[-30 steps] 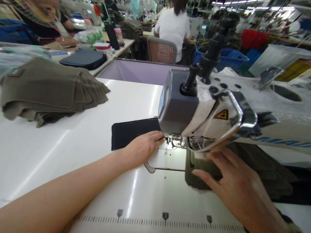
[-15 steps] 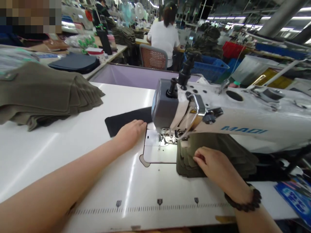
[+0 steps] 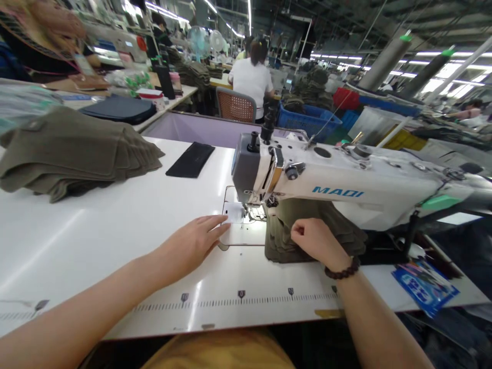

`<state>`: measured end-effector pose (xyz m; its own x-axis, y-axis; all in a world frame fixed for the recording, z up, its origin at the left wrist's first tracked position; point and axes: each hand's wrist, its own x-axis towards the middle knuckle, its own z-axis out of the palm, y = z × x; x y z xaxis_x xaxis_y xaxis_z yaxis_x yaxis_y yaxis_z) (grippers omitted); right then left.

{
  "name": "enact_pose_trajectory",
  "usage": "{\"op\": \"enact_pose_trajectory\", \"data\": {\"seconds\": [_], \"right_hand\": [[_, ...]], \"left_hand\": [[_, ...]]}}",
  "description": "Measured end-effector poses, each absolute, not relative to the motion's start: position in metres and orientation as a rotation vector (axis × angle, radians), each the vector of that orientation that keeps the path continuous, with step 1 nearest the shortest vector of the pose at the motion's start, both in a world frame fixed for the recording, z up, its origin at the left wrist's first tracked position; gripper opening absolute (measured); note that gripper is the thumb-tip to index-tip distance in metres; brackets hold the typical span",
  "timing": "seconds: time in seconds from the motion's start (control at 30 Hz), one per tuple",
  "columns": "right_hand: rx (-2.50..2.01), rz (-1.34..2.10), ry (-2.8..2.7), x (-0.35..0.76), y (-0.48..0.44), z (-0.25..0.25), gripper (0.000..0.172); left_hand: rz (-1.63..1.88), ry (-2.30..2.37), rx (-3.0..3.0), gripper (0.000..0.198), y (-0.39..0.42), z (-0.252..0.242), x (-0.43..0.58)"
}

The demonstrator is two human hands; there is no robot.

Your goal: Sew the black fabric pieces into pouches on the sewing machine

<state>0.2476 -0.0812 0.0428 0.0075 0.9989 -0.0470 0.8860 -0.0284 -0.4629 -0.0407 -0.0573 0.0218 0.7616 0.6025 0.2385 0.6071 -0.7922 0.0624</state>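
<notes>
Olive stack (image 3: 279,251): there it lay, lower right of centre, partly tucked under the sewing machine (image 3: 346,177).
Long axis: roughly left to right, as far as it showed.
Right hand (image 3: 319,241): the nearer one, right over the stack, fingers curled in; whether they pinched a layer, no telling!
Left hand (image 3: 196,241): open, fingers stretched, nothing held; the stack sat off to its right, across the needle plate (image 3: 248,236).

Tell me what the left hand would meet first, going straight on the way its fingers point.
The left hand would probably meet the sewing machine first, around the lit needle area, though the hand's height above the table is hard to judge.
</notes>
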Motion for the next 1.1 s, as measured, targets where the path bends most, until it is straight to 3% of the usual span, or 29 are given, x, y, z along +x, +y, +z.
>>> {"op": "enact_pose_trajectory", "data": {"seconds": [0.27, 0.43, 0.63, 0.77, 0.87, 0.93, 1.0, 1.1], "right_hand": [[-1.780, 0.797, -1.613, 0.284, -0.108, 0.080, 0.023], [-1.822, 0.837, -1.919, 0.235, -0.172, 0.101, 0.015], [-1.585, 1.065, -2.201, 0.185, -0.197, 0.081, 0.013], [-1.455, 1.104, -2.115, 0.208, -0.190, 0.064, 0.018], [-1.402, 1.075, -2.182, 0.224, -0.182, 0.051, 0.061], [-1.332, 1.079, -2.282, 0.224, -0.176, 0.044, 0.078], [-1.224, 1.117, -2.358, 0.217, -0.168, 0.041, 0.079], [-1.187, 1.124, -2.279, 0.199, -0.156, 0.039, 0.049]], "left_hand": [[-0.634, -0.758, -3.027, 0.034, -0.093, 0.048, -0.016], [-0.959, -0.583, -3.049, 0.041, -0.115, 0.061, 0.023], [-0.541, -0.335, -3.449, 0.015, -0.115, 0.035, 0.022], [-0.470, -0.821, -3.514, 0.022, -0.110, 0.021, -0.040], [-0.572, -1.287, -3.453, 0.023, -0.112, 0.018, -0.088], [-0.672, -1.569, -3.383, 0.022, -0.115, 0.019, -0.110], [-0.786, -1.794, -3.311, 0.020, -0.118, 0.021, -0.120], [-0.877, -1.954, -3.264, 0.019, -0.120, 0.025, -0.120]]}}
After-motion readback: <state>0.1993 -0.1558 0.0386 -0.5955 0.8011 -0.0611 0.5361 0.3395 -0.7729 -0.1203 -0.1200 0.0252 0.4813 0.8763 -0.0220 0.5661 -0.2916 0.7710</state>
